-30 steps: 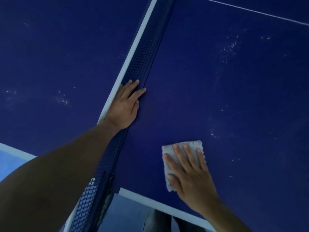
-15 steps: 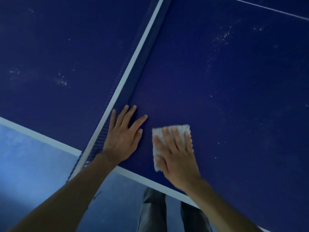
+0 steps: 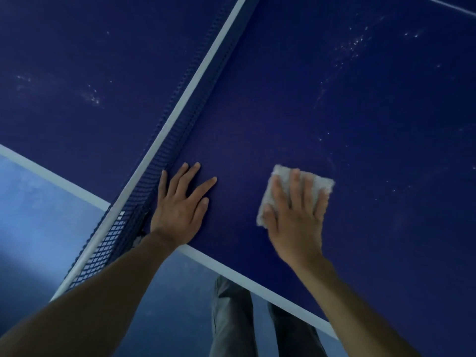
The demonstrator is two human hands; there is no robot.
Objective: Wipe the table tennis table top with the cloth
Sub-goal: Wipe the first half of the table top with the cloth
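- Head view: right grip (image 3: 296,215) lies flat on the cloth (image 3: 325,184), fingers straight and spread. It presses the cloth down and is not curled round it.
- Cloth is a pale folded pad flat on the dark blue tabletop (image 3: 334,112), near the white edge line (image 3: 231,270) on the person's side and well apart from the net (image 3: 159,161).
- Cloth's far corners stick out past the fingertips and its near left corner shows beside the thumb. The rest is hidden under the palm, so I cannot tell its long axis.
- Left grip (image 3: 180,210) is released, palm down on the bare tabletop just beside the foot of the net, holding nothing. It looks like a brace only.
- Left grip sits between the net and the cloth, with a clear gap to the cloth.
- Key relation: white specks (image 3: 353,47) lie farther out and slightly right of the cloth, well apart from it. A few scattered ones (image 3: 320,139) are closer.
- Judgement: the right grip is the working one and already on the cloth. The next stroke likely needs a push forward along the way the fingers point, toward the specks.
- More specks (image 3: 92,97) show on the other side of the net, out of this stroke's reach.
- Risk: flat pressure only, so the cloth could slip or bunch.
- Trouser legs (image 3: 231,318) and blue floor (image 3: 38,215) show below the table edge.
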